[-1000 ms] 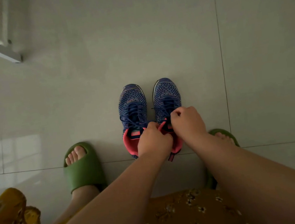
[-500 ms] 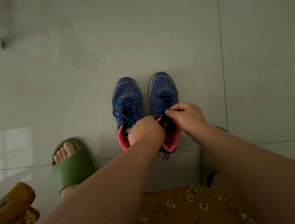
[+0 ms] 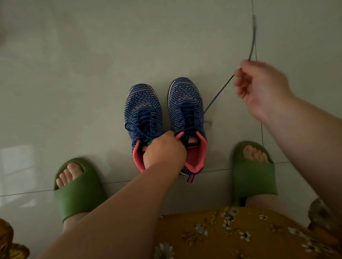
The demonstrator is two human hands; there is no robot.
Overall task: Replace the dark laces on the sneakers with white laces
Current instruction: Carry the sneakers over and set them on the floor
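I have my right hand [image 3: 262, 88] raised up and out to the right of the pair, fingers curled in a pinch on one end of the dark lace [image 3: 219, 95], whose free tip trails blurred above the hand. The lace runs taut in a straight diagonal from that pinch down and leftward to the upper eyelets of the right sneaker [image 3: 187, 122], so its long axis points from my fingers back toward the shoe's tongue; any further pull, I judge, has to follow that same line away from the shoe. My left hand [image 3: 163, 150] is the nearer one to the shoes: it sits clenched at the collars where the two meet, gripping the pink tongue edge to steady the pair on the tiled floor [image 3: 72, 88]. The left sneaker [image 3: 143, 120] is laced and tied in dark cord. I see no white laces here, and no brand or writing I can read.
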